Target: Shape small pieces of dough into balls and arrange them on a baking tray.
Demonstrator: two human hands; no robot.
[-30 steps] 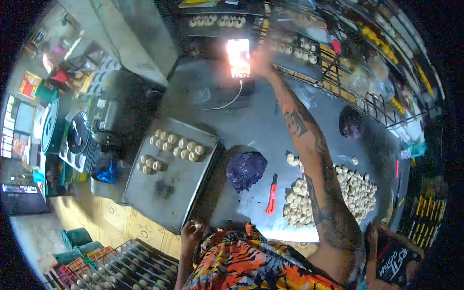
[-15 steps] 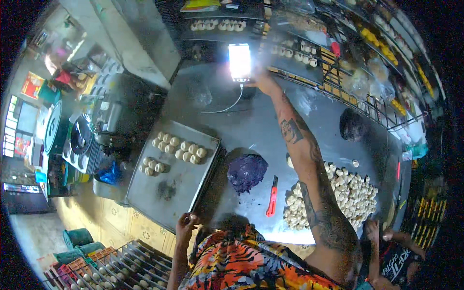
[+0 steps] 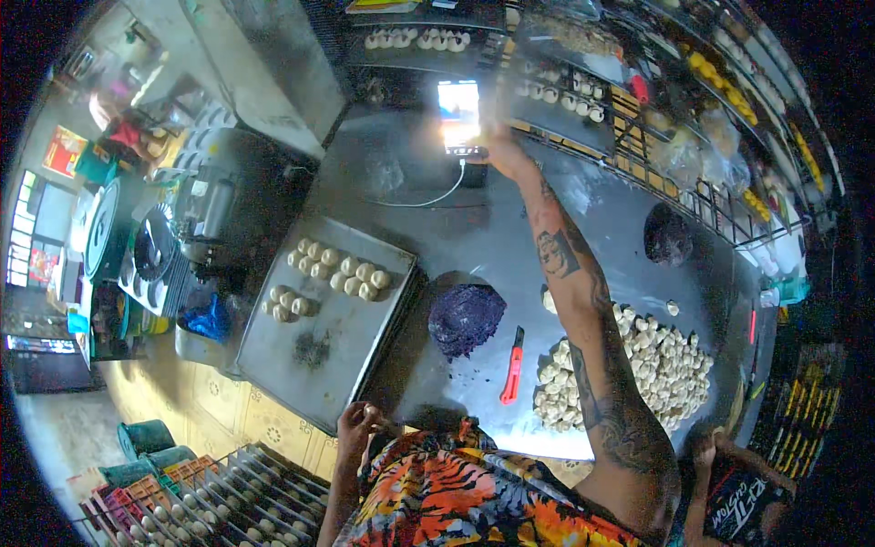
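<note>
My right arm stretches far across the table, and my right hand (image 3: 500,149) is at the right edge of a lit phone (image 3: 459,123). Glare and blur hide its fingers. A white cable runs from the phone's lower end. Close to my body, by the tray's near corner, my left hand (image 3: 357,423) is closed in a pinch on a small pale piece of dough (image 3: 370,411). Rows of round dough balls (image 3: 354,273) sit on the metal tray (image 3: 333,374). A purple mound of filling (image 3: 465,319) lies right of the tray.
A red box cutter (image 3: 512,372) lies beside a large heap of dough pieces (image 3: 670,365), partly under my right arm. A dark mound (image 3: 668,234) sits farther right. Another person's hand (image 3: 705,453) is at the near right. Racks of dough (image 3: 214,506) stand at lower left.
The phone's screen has changed from nearly all white to a partly coloured picture. My left hand stays closed near the tray corner, and my right hand remains at the phone. The view has shifted slightly.
</note>
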